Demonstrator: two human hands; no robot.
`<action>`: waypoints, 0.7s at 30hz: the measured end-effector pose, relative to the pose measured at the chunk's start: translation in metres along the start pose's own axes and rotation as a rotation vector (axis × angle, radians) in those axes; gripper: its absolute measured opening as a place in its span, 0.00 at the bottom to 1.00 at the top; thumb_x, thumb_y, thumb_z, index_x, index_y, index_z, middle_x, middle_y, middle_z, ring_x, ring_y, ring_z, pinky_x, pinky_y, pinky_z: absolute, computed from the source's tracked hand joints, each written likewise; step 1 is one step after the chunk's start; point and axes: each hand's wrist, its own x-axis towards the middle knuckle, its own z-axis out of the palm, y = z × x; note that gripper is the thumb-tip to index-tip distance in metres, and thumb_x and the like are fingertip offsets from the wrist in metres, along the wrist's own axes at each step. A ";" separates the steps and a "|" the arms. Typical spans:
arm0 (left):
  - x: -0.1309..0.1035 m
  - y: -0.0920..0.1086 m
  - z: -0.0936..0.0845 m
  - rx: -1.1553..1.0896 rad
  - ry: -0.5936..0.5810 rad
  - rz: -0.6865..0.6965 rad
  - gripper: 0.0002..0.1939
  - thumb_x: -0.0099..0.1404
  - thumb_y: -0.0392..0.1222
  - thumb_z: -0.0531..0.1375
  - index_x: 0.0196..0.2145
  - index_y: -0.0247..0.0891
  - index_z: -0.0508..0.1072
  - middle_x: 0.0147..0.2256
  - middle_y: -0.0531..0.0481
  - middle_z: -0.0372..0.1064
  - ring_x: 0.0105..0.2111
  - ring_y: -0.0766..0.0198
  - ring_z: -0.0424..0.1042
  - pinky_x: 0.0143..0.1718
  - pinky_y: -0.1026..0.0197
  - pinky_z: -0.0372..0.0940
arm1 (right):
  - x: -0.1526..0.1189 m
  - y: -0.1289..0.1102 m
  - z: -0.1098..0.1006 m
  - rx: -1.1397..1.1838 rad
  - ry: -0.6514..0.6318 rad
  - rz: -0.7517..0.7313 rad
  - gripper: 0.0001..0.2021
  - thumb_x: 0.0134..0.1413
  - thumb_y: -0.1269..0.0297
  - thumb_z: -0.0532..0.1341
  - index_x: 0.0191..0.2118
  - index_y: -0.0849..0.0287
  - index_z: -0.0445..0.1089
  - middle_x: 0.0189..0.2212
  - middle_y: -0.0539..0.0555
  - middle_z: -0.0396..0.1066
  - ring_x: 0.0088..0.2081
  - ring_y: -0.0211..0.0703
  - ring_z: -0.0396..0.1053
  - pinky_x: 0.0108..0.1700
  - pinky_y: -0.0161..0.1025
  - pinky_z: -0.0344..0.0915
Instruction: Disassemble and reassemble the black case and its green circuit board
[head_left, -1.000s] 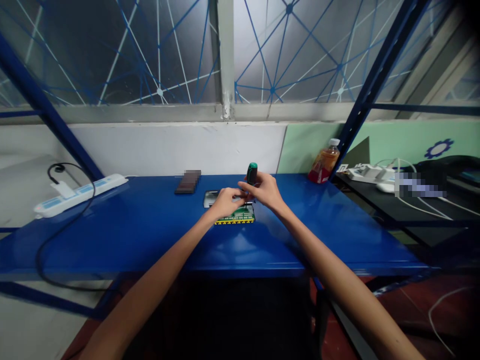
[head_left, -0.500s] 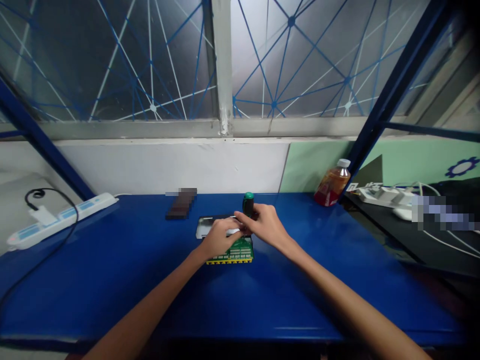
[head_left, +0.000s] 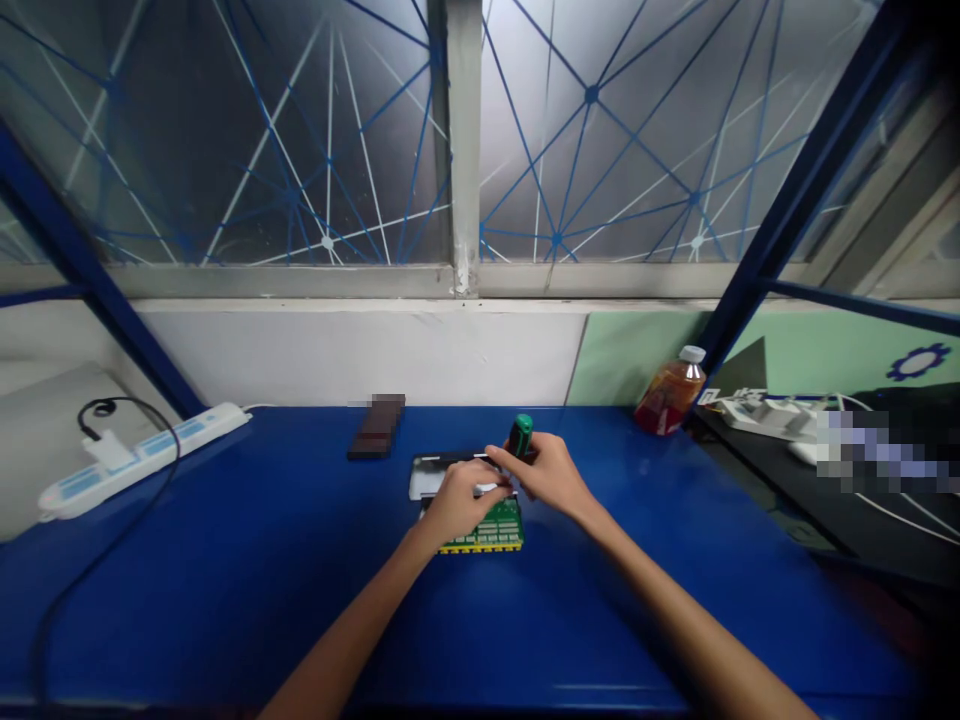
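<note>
A screwdriver (head_left: 520, 436) with a green and black handle is gripped by my right hand (head_left: 551, 475), its handle leaning slightly right. The fingers hide its shaft and tip, which are over the far right corner of a green circuit board (head_left: 501, 522) with a yellow strip along its near edge. My left hand (head_left: 465, 498) lies over the board's left and far part, thumb and fingers pinched close to the screwdriver's lower end. What is between those fingers, if anything, is hidden. Behind the board sits a pale metal cover or tray (head_left: 426, 478), partly covered by my left hand.
On the blue table (head_left: 300, 580) a dark flat object (head_left: 377, 428) lies at the back. A white power strip (head_left: 150, 460) with a black cable is at the left. A drink bottle (head_left: 671, 392) stands at the back right, beside white devices and cables (head_left: 780, 415).
The whole view has shifted, so everything appears slightly lower and further right. The screwdriver handle now tilts a little to the right; both hands stay at the board.
</note>
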 end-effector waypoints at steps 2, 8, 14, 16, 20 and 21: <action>0.000 -0.001 0.000 0.003 0.004 0.004 0.06 0.63 0.38 0.62 0.33 0.39 0.81 0.36 0.47 0.78 0.38 0.58 0.76 0.44 0.58 0.67 | 0.001 -0.001 0.002 -0.065 0.064 0.002 0.25 0.51 0.41 0.60 0.20 0.59 0.64 0.17 0.49 0.63 0.20 0.35 0.57 0.22 0.35 0.50; -0.001 -0.001 -0.002 0.038 -0.002 0.017 0.05 0.62 0.38 0.63 0.33 0.41 0.81 0.35 0.48 0.79 0.39 0.57 0.75 0.45 0.56 0.66 | -0.001 -0.004 0.008 -0.126 0.161 -0.013 0.23 0.51 0.43 0.60 0.20 0.58 0.65 0.15 0.49 0.62 0.20 0.36 0.57 0.23 0.36 0.51; -0.004 0.006 -0.002 0.130 -0.011 0.001 0.07 0.63 0.35 0.62 0.32 0.44 0.80 0.37 0.50 0.78 0.41 0.57 0.74 0.48 0.51 0.62 | -0.013 0.001 0.007 -0.012 0.077 -0.097 0.18 0.54 0.48 0.60 0.27 0.60 0.70 0.22 0.52 0.70 0.25 0.39 0.65 0.29 0.37 0.59; -0.005 0.006 -0.001 0.137 -0.014 0.005 0.07 0.63 0.33 0.62 0.31 0.42 0.79 0.35 0.49 0.77 0.39 0.57 0.73 0.47 0.51 0.61 | -0.016 0.003 0.009 0.003 0.073 -0.078 0.17 0.55 0.49 0.60 0.28 0.60 0.70 0.23 0.52 0.71 0.25 0.39 0.66 0.30 0.36 0.60; -0.005 0.004 -0.001 0.131 0.000 0.005 0.08 0.62 0.31 0.62 0.29 0.40 0.79 0.32 0.50 0.77 0.37 0.59 0.73 0.46 0.51 0.61 | -0.017 0.008 0.016 -0.016 0.101 -0.068 0.18 0.54 0.49 0.61 0.27 0.61 0.69 0.21 0.50 0.68 0.23 0.36 0.62 0.26 0.35 0.57; -0.005 0.004 -0.001 0.131 0.006 0.012 0.08 0.61 0.30 0.62 0.29 0.40 0.79 0.33 0.50 0.77 0.37 0.59 0.73 0.46 0.52 0.61 | -0.017 0.009 0.017 -0.015 0.115 -0.079 0.18 0.54 0.49 0.61 0.26 0.61 0.68 0.20 0.50 0.67 0.22 0.35 0.61 0.26 0.34 0.56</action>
